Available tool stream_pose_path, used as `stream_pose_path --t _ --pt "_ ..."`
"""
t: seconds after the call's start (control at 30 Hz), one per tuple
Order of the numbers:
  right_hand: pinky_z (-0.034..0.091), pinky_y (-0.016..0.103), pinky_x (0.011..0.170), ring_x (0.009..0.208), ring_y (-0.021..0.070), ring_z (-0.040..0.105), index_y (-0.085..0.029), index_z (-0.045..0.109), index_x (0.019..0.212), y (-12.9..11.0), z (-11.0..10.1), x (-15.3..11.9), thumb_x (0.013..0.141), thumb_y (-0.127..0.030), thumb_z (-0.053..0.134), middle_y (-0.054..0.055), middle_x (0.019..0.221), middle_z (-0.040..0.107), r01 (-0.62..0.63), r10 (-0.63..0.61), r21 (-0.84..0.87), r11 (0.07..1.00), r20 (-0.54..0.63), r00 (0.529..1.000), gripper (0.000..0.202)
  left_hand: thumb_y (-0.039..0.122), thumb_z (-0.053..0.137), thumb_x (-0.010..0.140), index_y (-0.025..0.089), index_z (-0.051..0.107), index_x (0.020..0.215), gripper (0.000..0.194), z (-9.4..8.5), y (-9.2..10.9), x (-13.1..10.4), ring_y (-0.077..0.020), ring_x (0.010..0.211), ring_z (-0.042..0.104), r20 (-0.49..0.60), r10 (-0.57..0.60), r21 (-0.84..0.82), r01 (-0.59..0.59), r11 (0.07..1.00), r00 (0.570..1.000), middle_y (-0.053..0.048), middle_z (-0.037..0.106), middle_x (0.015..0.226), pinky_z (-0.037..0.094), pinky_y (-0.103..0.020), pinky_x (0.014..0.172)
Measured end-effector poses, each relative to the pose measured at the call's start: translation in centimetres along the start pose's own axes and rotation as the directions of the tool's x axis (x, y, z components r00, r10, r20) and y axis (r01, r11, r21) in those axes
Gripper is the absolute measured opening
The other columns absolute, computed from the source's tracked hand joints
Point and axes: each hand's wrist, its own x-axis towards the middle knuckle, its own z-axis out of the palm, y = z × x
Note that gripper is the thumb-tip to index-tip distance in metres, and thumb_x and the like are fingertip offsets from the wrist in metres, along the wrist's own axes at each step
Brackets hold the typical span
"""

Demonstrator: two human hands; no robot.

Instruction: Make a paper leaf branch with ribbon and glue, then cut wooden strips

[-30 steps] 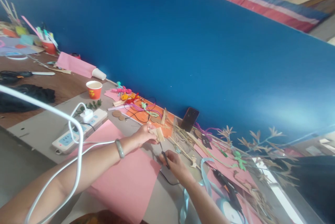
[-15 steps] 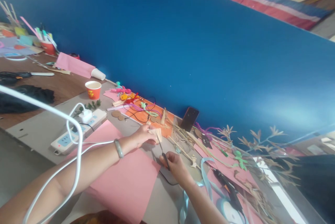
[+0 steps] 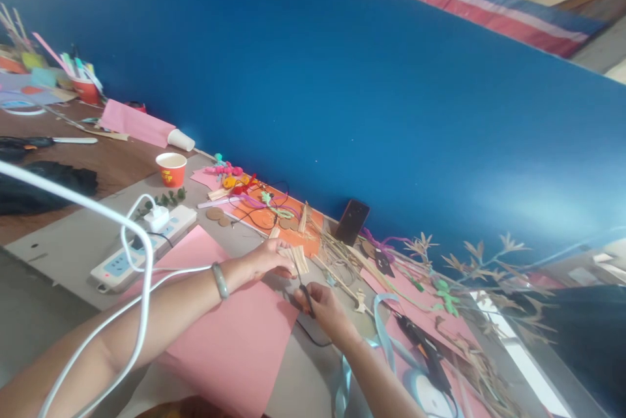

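Between the fingers of my left hand (image 3: pixel 271 258) is a pale, flat piece of dried straw-like strip (image 3: pixel 298 260), which fans out to the right. My right hand (image 3: pixel 323 308) is closed around the dark handle of what look like scissors (image 3: pixel 307 297). Their thin blade points up and meets the strip's near side; whether it bites into the material is too small to tell. Both hands are over the grey table (image 3: pixel 306 366), beside a large pink paper sheet (image 3: pixel 235 346).
A white power strip (image 3: pixel 117 267) and a red paper cup (image 3: pixel 171 170) stand left. White cable (image 3: pixel 145 300) loops across my left arm. Behind lie orange paper (image 3: pixel 254 214), dried stalks and a phone (image 3: pixel 352 222). Light-blue ribbon (image 3: pixel 386 320) and a black glue gun (image 3: pixel 425 346) are right.
The strip has tilted slightly and lies a little further right between the hands. My right hand has shifted slightly left. The whole view has moved a little.
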Motion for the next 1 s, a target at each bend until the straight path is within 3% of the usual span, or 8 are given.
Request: stream_pose_path --t 0.23,0.47,0.83,1.0 --pt "0.018 0.025 0.046 0.044 0.0067 0.026 -0.020 0.037 0.048 -1.5 -0.1 -0.5 0.072 -0.054 0.062 -0.006 0.043 0.037 -0.030 0.024 0.087 0.996 0.074 0.997 0.049 0.004 0.073 0.057 0.012 0.046 0.103 0.054 0.2 0.2 -0.4 -0.0186 0.055 0.068 -0.010 -0.019 0.020 0.019 1.000 1.000 -0.003 0.067 0.065 0.055 -0.026 0.054" --pt "0.017 0.024 0.044 0.042 0.0066 0.027 -0.020 0.036 0.048 -1.6 -0.2 -0.9 0.074 -0.042 0.059 -0.005 0.043 0.038 -0.073 0.070 0.025 0.997 0.082 0.994 0.041 0.006 0.073 0.060 0.010 0.045 0.110 0.058 0.4 0.2 -1.0 -0.0189 0.058 0.068 -0.020 -0.050 0.065 0.051 0.997 0.999 0.000 0.065 0.059 0.055 -0.031 0.063" --pt "0.019 0.025 0.044 0.041 0.0082 0.028 -0.021 0.038 0.047 -2.1 -0.1 -1.4 0.072 -0.047 0.061 -0.004 0.043 0.037 -0.109 0.110 -0.080 0.991 0.005 0.994 0.042 0.007 0.075 0.056 0.014 0.047 0.101 0.053 -0.1 -0.7 -0.3 -0.0188 0.057 0.068 0.009 -0.054 0.031 0.053 0.998 0.999 0.000 0.065 0.057 0.054 -0.027 0.059" --pt "0.018 0.025 0.044 0.041 0.0081 0.028 -0.020 0.041 0.048 -2.5 -0.3 -1.4 0.073 -0.045 0.061 -0.004 0.041 0.038 -0.113 0.117 -0.086 0.990 0.042 0.992 0.041 0.007 0.074 0.056 0.014 0.047 0.102 0.054 -0.1 -0.7 -0.4 -0.0183 0.056 0.068 0.009 -0.069 0.039 0.069 0.997 0.998 -0.001 0.066 0.056 0.054 -0.027 0.059"
